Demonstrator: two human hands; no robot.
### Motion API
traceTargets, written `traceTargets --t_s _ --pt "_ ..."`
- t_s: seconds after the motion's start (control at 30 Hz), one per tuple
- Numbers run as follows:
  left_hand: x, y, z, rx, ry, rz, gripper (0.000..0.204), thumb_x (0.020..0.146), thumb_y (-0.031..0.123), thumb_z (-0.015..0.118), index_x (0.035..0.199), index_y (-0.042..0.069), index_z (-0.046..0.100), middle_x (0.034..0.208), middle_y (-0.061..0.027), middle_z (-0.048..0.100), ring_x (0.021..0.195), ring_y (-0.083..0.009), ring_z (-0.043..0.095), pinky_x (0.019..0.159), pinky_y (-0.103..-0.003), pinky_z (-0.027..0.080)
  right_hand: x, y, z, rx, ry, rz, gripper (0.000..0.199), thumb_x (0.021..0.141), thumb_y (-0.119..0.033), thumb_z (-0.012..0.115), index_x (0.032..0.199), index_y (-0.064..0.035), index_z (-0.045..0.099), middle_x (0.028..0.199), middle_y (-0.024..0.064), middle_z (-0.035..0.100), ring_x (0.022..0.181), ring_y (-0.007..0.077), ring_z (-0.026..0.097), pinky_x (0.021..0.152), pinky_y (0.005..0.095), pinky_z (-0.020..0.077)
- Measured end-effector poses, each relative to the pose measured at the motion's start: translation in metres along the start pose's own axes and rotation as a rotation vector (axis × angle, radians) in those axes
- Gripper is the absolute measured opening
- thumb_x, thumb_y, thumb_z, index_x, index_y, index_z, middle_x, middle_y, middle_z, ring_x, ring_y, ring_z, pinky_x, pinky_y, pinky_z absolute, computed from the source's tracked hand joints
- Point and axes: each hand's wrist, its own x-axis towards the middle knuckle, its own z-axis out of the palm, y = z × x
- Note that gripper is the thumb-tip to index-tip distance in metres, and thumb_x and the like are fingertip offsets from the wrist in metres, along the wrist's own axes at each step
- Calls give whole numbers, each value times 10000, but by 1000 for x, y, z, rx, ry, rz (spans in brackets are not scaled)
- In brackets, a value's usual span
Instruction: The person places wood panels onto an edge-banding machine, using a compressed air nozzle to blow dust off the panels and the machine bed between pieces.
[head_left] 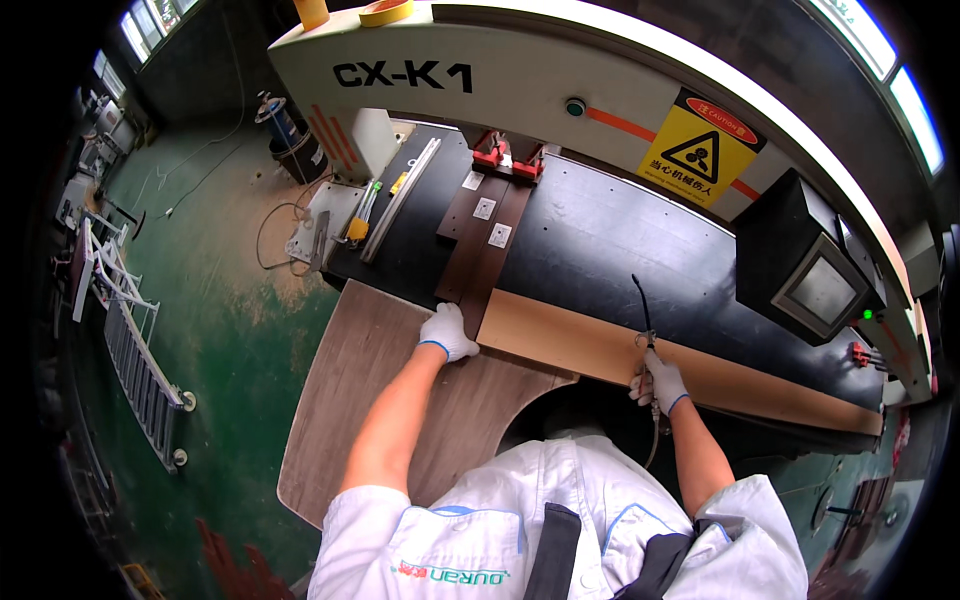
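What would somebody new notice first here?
Probably the bright yellow warning sign on the pale machine beam, upper right. Then the gloved right hand, holding a black-nozzled tool by the tan board, and the gloved left hand at the near end of the dark brown boards.

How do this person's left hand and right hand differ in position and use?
The left hand is at the near end of the dark brown boards; the right hand is at the tan strip's near edge. The right hand grips a blow gun; the left hand shows no tool. Both are gloved in white.
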Motion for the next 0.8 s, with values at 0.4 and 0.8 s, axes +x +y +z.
traceTargets --t_s 0.4,0.8 --pt "130 78 -81 180 177 -244 1367 657 830 771 1636 -10 318 1704 -280 261 1571 -477 244 1271 -542 236 0 3 1 -143 -106 -35 458 1056 -468 569 973 -26 652 736 115 709 601 233 729 484 320 563" --pt "174 87 -96 111 124 -282 1490 601 796 831 1712 108 116 1719 -269 159 1542 -570 182 1217 -700 166 -1 -12 -2 -131 -142 17 387 1076 -387 544 983 -22 634 743 109 715 623 211 737 512 309 569"
